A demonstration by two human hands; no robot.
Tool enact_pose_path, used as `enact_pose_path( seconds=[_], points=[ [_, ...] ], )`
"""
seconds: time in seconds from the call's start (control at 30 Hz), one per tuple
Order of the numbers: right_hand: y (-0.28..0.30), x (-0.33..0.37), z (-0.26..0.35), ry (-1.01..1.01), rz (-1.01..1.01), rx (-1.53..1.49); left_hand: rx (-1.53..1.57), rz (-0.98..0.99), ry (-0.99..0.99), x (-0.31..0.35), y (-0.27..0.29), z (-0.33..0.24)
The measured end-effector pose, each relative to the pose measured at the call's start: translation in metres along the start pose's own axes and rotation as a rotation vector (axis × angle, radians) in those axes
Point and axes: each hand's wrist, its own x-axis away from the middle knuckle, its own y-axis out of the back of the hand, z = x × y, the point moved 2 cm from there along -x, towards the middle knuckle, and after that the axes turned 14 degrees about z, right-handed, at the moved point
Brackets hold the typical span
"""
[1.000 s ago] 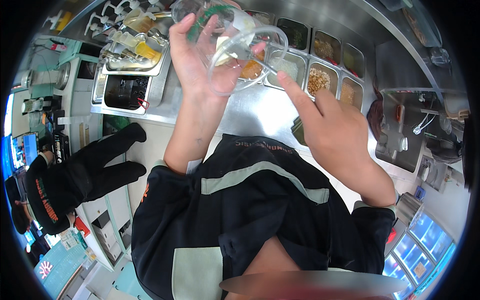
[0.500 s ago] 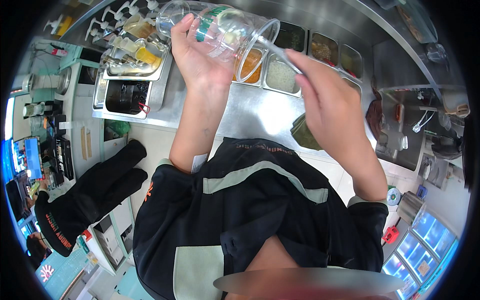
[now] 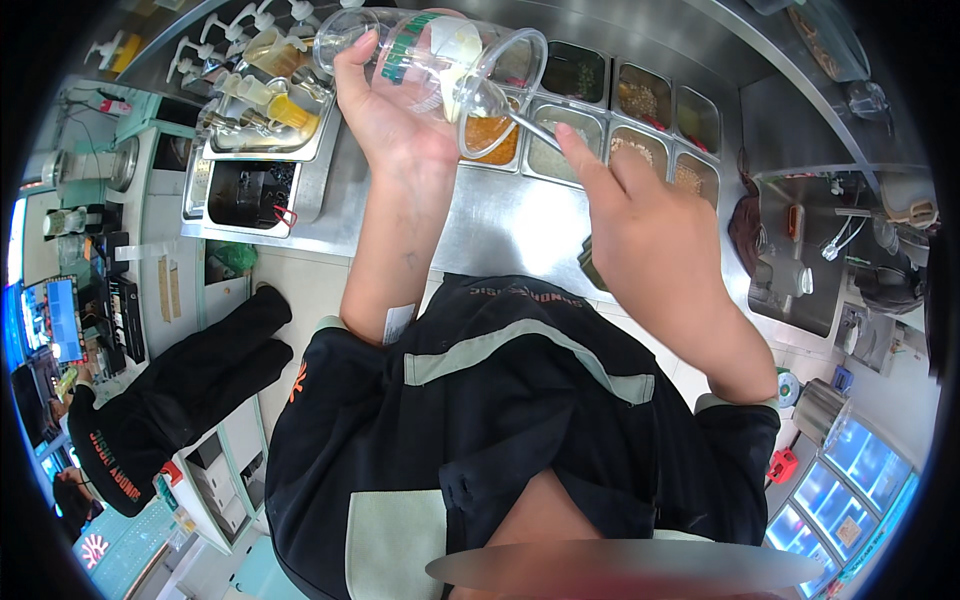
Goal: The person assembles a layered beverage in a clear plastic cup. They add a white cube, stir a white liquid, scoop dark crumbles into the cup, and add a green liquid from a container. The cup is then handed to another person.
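Left hand (image 3: 402, 128): clamped around the cup from below, at eleven o'clock.
Clear cup (image 3: 425, 62): held on its side near twelve, mouth turned to four; smooth, see-through, green-banded.
Pale smear (image 3: 451, 92): seen clinging to the inner wall, soft-looking.
Spoon (image 3: 540, 132): angled into the mouth, slim metal handle toward four; probably best pressed lightly along the wall, cup braced steady.
Steel trays (image 3: 611, 85): ranked beyond at one, filled with grainy, lumpy contents.
Right hand (image 3: 652, 212): clamped on the handle at two, index finger laid along it.

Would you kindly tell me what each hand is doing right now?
Left hand: holding a clear plastic cup.
Right hand: closed on a metal utensil, its end at the cup's mouth.
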Motion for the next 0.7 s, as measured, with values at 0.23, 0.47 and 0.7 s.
enact_pose_path(
  seconds=[0.23, 0.47, 0.7],
  points=[
    [0.011, -0.003, 0.002, 0.015, 0.013, 0.326, 0.052, -0.095, 0.056, -0.006, 0.015, 0.003],
    [0.012, -0.009, 0.0, 0.05, -0.045, 0.143, 0.002, -0.145, 0.057, -0.003, 0.013, 0.003],
    [-0.017, -0.011, 0.0, 0.05, 0.042, -0.137, 0.051, 0.009, 0.073, 0.0, 0.003, 0.004]
  ],
)
